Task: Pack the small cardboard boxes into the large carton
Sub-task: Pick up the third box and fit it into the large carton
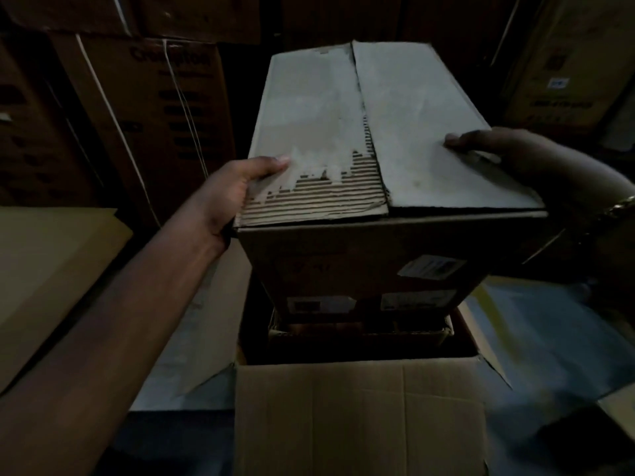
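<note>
- Right now both hands hold one cardboard box [360, 159] above the open carton [357, 417].
- The left hand [233, 190] is clamped on the box's near left top corner, thumb lying on the top flap and the fingers hidden down the side.
- The right hand [508, 156] is clamped on the right top edge, fingertips resting on the right flap; a bracelet [618, 206] shows at that wrist.
- The box's top flaps are closed, and the left flap's paper skin is torn away near the front, baring ribbed cardboard.
- Labels [429, 267] sit on the box's near face.
- The box's lower end is at the carton's mouth, just over another box [357, 329] already inside.
- The carton's flaps are spread outward.
- Stacked cartons [147, 108] stand behind in dim light.
</note>
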